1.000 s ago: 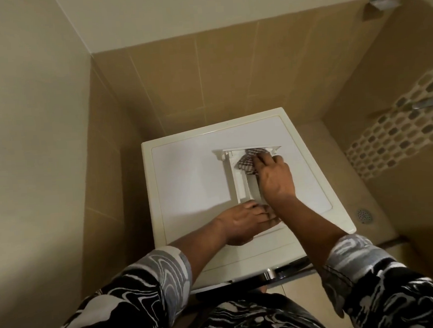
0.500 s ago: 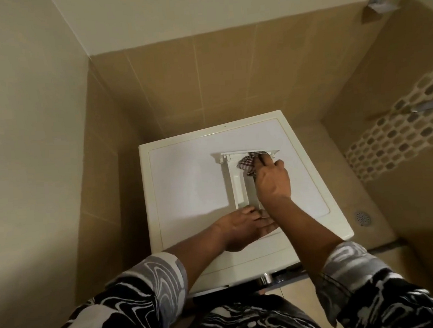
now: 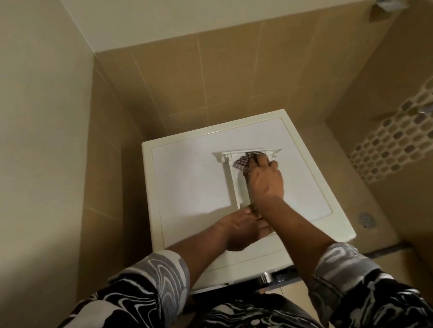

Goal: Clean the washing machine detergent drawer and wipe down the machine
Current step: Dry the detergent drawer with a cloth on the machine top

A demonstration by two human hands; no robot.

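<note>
The white detergent drawer lies lengthwise on top of the white washing machine. My right hand presses a checked cloth into the drawer's far end, fingers bent over the cloth. My left hand grips the drawer's near end, partly hidden under my right forearm. Most of the drawer's right side is covered by my right hand.
The machine stands in a corner between a plain wall on the left and tan tiled walls behind. A floor drain lies to the right. A mosaic tile strip and a metal fitting are on the right wall.
My right hand has slid the cloth farther toward the drawer's far end. My left hand has stayed on the near end.
</note>
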